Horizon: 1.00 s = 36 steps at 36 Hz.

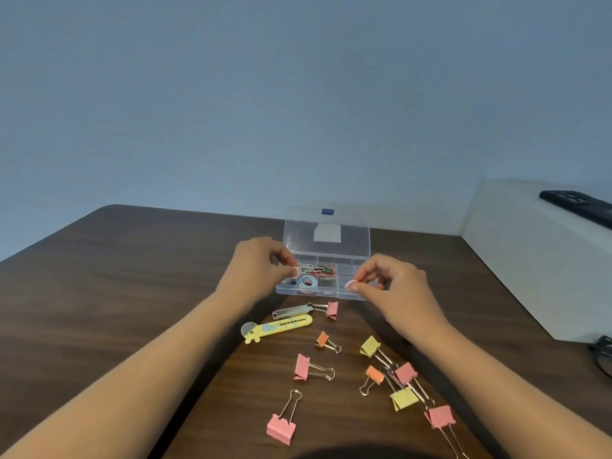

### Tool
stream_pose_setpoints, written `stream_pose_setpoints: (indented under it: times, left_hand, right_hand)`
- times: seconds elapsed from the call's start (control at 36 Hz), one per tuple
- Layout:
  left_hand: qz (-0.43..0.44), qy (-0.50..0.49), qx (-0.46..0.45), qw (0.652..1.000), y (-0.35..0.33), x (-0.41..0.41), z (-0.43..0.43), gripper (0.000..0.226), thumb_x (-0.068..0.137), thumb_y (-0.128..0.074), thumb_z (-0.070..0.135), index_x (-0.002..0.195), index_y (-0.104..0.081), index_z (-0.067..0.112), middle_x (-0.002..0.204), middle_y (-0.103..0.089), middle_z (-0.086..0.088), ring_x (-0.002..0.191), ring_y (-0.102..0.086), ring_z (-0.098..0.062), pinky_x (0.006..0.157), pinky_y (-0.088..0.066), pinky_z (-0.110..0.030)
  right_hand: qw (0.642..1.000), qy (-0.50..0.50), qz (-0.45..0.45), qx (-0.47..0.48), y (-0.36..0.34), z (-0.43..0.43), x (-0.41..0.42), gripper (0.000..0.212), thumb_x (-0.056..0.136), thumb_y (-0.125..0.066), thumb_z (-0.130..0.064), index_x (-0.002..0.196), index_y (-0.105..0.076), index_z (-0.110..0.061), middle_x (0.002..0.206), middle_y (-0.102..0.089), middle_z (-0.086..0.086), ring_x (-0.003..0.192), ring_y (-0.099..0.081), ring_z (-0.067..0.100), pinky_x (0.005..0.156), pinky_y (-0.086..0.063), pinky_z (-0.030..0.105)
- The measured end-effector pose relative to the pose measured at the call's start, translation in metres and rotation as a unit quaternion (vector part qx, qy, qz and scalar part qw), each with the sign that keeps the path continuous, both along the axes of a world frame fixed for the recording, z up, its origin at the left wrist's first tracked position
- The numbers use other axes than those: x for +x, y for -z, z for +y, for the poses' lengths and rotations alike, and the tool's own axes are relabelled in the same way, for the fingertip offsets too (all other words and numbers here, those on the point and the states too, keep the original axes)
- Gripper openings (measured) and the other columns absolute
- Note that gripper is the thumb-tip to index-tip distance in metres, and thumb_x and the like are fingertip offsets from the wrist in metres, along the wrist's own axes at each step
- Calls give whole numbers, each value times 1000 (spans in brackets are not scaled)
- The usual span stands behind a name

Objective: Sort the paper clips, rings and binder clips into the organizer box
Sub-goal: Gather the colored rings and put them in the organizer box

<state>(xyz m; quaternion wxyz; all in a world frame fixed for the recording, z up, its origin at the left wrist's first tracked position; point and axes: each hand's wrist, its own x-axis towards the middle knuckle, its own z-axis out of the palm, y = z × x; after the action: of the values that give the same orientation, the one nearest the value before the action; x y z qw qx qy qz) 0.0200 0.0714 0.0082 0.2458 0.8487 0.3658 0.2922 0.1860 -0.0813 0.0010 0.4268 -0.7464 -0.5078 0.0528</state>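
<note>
A clear plastic organizer box (361,260) stands open on the brown table, lid tilted back. Coloured paper clips (319,269) fill a middle compartment and pale blue rings (307,282) lie in the front one. My left hand (256,270) pinches a small pinkish-white ring (296,271) over the box's left side. My right hand (394,286) pinches another small pale ring (349,285) at the box's front right. Several pink, yellow and orange binder clips (303,367) lie scattered on the table nearer me.
A yellow utility cutter (278,327) and a metal clip piece (291,312) lie just in front of the box. A white ledge (530,260) rises at the right with a dark phone (576,207) on it. A grey wall stands behind the table.
</note>
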Motion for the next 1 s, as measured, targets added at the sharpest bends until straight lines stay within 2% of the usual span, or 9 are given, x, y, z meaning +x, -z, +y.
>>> stream_pose_setpoints:
  times: [0.11, 0.17, 0.28, 0.33, 0.44, 0.53, 0.75, 0.86, 1.0]
  left_hand:
    - [38, -4, 40, 998, 9, -7, 10, 10, 78, -77, 28, 72, -69, 31, 82, -58, 16, 76, -53, -5, 71, -47, -22]
    - [42, -3, 55, 998, 12, -11, 13, 8, 78, -77, 31, 72, -71, 30, 83, -59, 16, 80, -51, -6, 77, -49, -28]
    - [47, 6, 104, 993, 15, -11, 12, 6, 80, -74, 29, 75, -72, 27, 85, -61, 14, 86, -49, -6, 80, -46, -25]
    - [54, 9, 122, 991, 16, -9, 12, 4, 81, -73, 29, 78, -72, 27, 88, -61, 15, 90, -45, -4, 81, -39, -22]
    - [45, 15, 126, 991, 19, -9, 15, 3, 83, -71, 27, 80, -72, 28, 90, -62, 14, 91, -42, -4, 80, -34, -20]
    - [41, 18, 128, 991, 21, -10, 16, 4, 84, -70, 27, 83, -73, 26, 91, -63, 14, 91, -43, -5, 80, -34, -20]
    - [30, 29, 120, 992, 24, -12, 19, 8, 84, -69, 30, 89, -75, 30, 89, -59, 18, 89, -43, -4, 75, -34, -18]
    - [-15, 25, 96, 995, 27, -14, 21, 15, 86, -64, 25, 92, -74, 34, 88, -59, 17, 90, -46, -4, 73, -33, -11]
    - [-67, 0, 82, 994, 27, -19, 23, 18, 87, -60, 23, 82, -70, 37, 86, -57, 14, 91, -46, -3, 74, -33, -12]
  right_hand:
    - [1000, -10, -25, -12, -6, 31, -11, 14, 80, -74, -40, 75, -61, -35, 76, -63, -19, 82, -55, 4, 94, -41, 45]
    - [999, -7, -38, -19, -7, 45, -15, 14, 82, -72, -40, 76, -61, -34, 77, -62, -19, 84, -53, 2, 92, -33, 35]
    - [997, 4, -65, -36, -6, 66, -23, 13, 83, -71, -41, 79, -61, -34, 75, -59, -21, 78, -47, -2, 84, -26, 30]
    - [995, 6, -85, -42, -4, 73, -27, 14, 83, -70, -43, 77, -60, -35, 75, -60, -21, 77, -48, -2, 83, -23, 30]
    - [994, -2, -97, -47, 2, 84, -31, 20, 83, -72, -38, 70, -57, -38, 77, -64, -17, 85, -58, 4, 89, -33, 36]
    - [992, 6, -122, -46, 2, 86, -35, 15, 84, -72, -36, 74, -61, -37, 78, -65, -16, 88, -58, 4, 84, -24, 31]
    - [993, 11, -110, -50, 2, 88, -37, 10, 83, -71, -42, 79, -65, -36, 78, -65, -16, 83, -50, -1, 78, -20, 30]
    - [993, 8, -102, -51, 3, 90, -39, 11, 81, -72, -45, 80, -66, -35, 77, -66, -15, 81, -47, -2, 76, -19, 31]
    - [988, 25, -138, -57, 5, 94, -45, 13, 81, -72, -47, 78, -67, -35, 79, -65, -16, 89, -48, 2, 76, -20, 31]
